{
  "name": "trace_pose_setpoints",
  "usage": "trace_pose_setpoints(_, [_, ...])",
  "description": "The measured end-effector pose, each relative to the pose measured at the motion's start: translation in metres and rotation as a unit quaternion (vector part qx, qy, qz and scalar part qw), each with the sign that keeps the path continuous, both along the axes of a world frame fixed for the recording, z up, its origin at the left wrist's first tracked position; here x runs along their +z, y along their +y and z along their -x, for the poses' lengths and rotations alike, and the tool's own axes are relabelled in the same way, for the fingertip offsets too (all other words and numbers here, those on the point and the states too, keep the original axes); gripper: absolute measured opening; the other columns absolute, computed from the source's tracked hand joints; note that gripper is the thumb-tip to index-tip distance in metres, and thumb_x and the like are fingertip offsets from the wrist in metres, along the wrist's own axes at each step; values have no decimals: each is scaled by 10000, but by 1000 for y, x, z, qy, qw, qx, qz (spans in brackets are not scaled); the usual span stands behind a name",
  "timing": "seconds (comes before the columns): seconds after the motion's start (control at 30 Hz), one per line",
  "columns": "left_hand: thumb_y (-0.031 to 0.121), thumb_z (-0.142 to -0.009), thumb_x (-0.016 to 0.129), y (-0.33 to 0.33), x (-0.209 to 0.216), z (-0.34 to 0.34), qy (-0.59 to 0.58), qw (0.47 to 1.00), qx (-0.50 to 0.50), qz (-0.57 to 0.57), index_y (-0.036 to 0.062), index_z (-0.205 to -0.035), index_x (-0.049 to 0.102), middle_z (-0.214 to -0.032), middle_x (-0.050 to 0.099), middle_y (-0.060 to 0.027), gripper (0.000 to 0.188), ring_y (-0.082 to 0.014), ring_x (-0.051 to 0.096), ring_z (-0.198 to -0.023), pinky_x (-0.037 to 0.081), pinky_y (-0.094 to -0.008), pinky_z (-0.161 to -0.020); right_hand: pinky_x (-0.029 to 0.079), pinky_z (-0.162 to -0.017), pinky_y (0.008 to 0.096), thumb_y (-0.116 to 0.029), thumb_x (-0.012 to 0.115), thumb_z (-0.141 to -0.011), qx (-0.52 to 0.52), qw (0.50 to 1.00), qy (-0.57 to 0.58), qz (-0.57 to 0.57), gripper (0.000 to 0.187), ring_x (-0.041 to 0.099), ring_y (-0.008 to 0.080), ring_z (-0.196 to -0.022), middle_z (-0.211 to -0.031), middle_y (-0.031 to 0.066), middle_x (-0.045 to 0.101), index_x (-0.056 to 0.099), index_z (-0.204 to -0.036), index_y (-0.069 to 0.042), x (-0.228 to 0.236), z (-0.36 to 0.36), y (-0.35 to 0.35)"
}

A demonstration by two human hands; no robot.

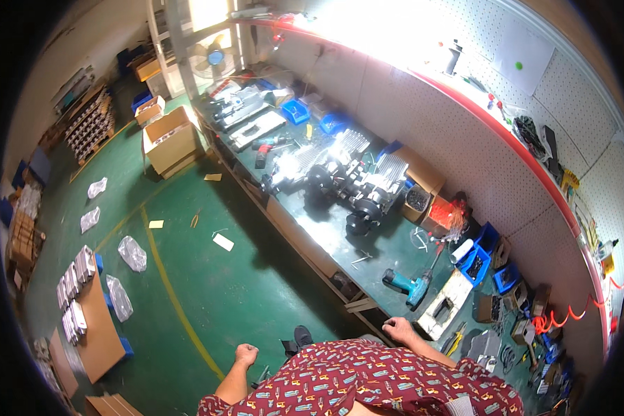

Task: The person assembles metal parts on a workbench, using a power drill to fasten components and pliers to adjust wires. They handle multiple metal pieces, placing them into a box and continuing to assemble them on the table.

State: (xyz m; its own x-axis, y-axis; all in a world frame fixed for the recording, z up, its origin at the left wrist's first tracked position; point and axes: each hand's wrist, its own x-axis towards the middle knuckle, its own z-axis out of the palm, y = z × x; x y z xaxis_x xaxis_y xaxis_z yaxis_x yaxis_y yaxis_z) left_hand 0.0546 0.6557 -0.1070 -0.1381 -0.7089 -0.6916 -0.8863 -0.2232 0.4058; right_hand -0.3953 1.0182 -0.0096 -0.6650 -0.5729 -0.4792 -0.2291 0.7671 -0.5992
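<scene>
At the far end I see a fan [215,57] with a blue hub. A large open carton [171,149] stands on the green floor [249,291], where crumpled plastic bags [132,254] lie near a yellow line [162,275]. Far right, a coiled orange-red hose [552,322] dangles.

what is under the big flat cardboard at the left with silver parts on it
Blue pieces poke out along the right side of the cardboard; whatever they belong to, and anything else beneath it, is covered.
</scene>
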Motion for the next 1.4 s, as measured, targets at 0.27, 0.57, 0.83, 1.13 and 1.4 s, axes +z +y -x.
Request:
trace_pose_setpoints(0.27, [170,-862,729,-88,9,20,23,999,25,-9,25,-857,753,-738,734,-82,147,-174,685,-629,570,-363,-623,582,-871,422,-416,757,-798,19,985,-5,-170,367,737,323,-958,-1017,162,768,800,-979,-99,-51,-2,-6])
trace_pose_setpoints(0.57, [192,-870,702,-205,34,102,30,983,-157,85,27,-842,744,-719,720,-118,172,-180,691,-668,548,-359,-669,607,-729,416,-413,723,-825,48,939,-172,-293,431,752,322,-788,-929,162,768,768,-1013,-29,-100,5,-89])
trace_pose_setpoints(0.83, [109,-934,669,-368,149,292,277,906,-236,218,-43,-897,673,-720,634,-79,156,-131,576,-676,509,-327,-662,594,-664,430,-378,726,-889,5,902,-316,-295,454,733,293,-785,-1014,180,749,734,-1054,45,-121,15,-175])
trace_pose_setpoints(1.13, [106,-936,661,-472,198,694,382,712,-535,247,-3,-1067,715,-1028,719,-188,178,-363,700,-954,545,-422,-860,612,-764,439,-494,725,-893,-281,857,-340,-267,589,706,332,-989,-1180,170,714,704,-1185,17,-49,-101,-172])
trace_pose_setpoints(1.4, [154,-911,646,-400,107,928,237,581,-750,208,100,-1167,720,-1213,702,-174,272,-392,653,-1146,532,-465,-981,592,-823,446,-481,708,-911,-457,779,-328,-276,553,696,334,-1030,-1197,176,709,708,-1203,-12,10,-167,-231])
